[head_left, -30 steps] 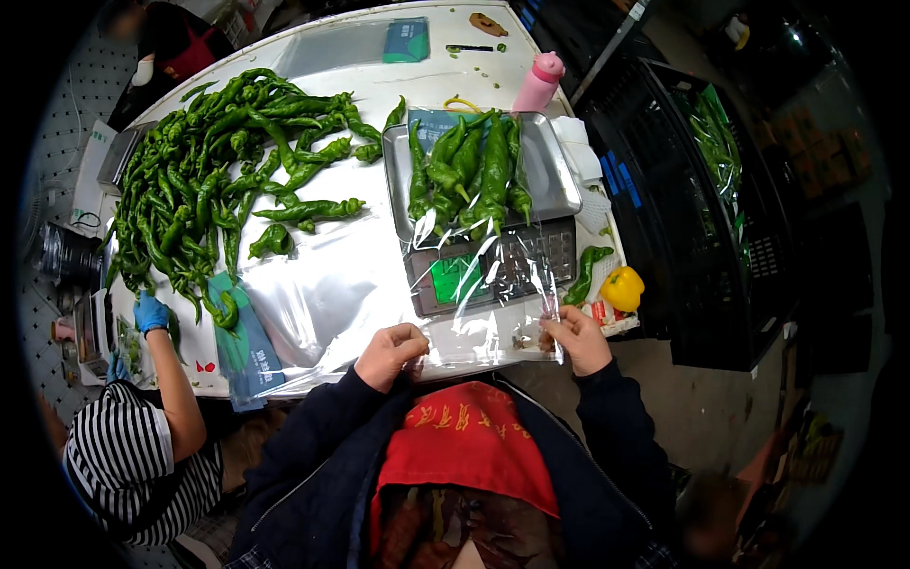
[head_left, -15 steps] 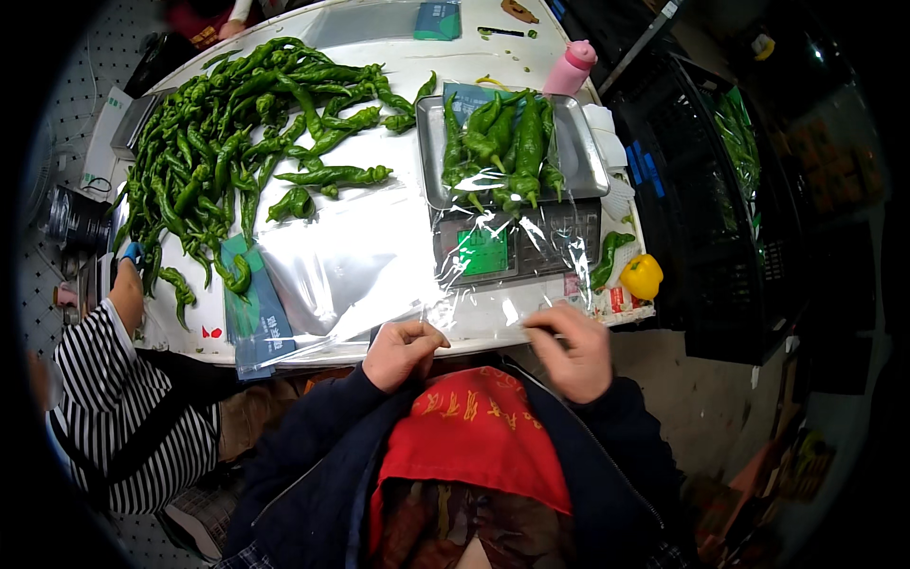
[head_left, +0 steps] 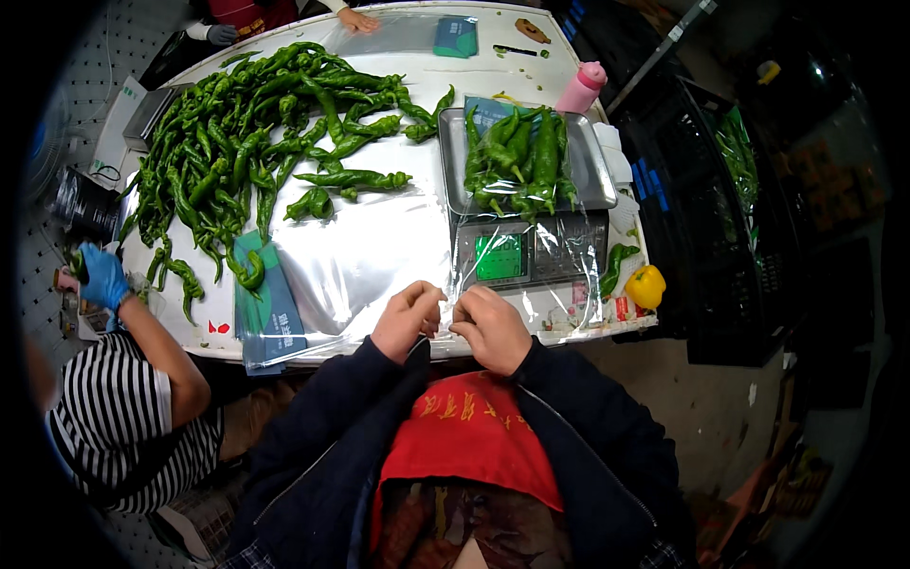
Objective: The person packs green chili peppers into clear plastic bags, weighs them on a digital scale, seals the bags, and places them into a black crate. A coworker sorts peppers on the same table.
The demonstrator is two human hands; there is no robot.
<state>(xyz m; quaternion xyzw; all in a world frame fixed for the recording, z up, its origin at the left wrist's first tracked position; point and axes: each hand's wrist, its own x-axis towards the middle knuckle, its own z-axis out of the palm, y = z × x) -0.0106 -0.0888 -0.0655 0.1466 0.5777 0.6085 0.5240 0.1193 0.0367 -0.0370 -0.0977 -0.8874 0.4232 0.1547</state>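
Observation:
Green peppers (head_left: 545, 156) lie in a clear plastic bag (head_left: 531, 223) on the metal pan (head_left: 595, 175) of a scale (head_left: 573, 248) with a lit green display. The bag's mouth end hangs over the scale's front toward me. My left hand (head_left: 409, 321) is closed in a pinch at the bag's near edge, thumb against fingers. Close beside it, my right hand (head_left: 491, 327) also pinches the film. The thin film between my fingers is hard to make out. To the left, flat clear bags (head_left: 355, 256) with a blue-green printed panel (head_left: 275, 308) lie near my left hand.
A large heap of green peppers (head_left: 218, 142) covers the table's left. A pink bottle (head_left: 581, 87), a yellow bell pepper (head_left: 646, 286) and a loose green pepper (head_left: 618, 268) stand right. A co-worker's blue-gloved hand (head_left: 102, 277) is at left; another person's hand (head_left: 358, 20) rests at the far edge.
My right hand has moved left, close to my left hand, and both are slightly farther forward. The co-worker's gloved hand at left has come into fuller view. The far person's hand now reaches the flat bags.

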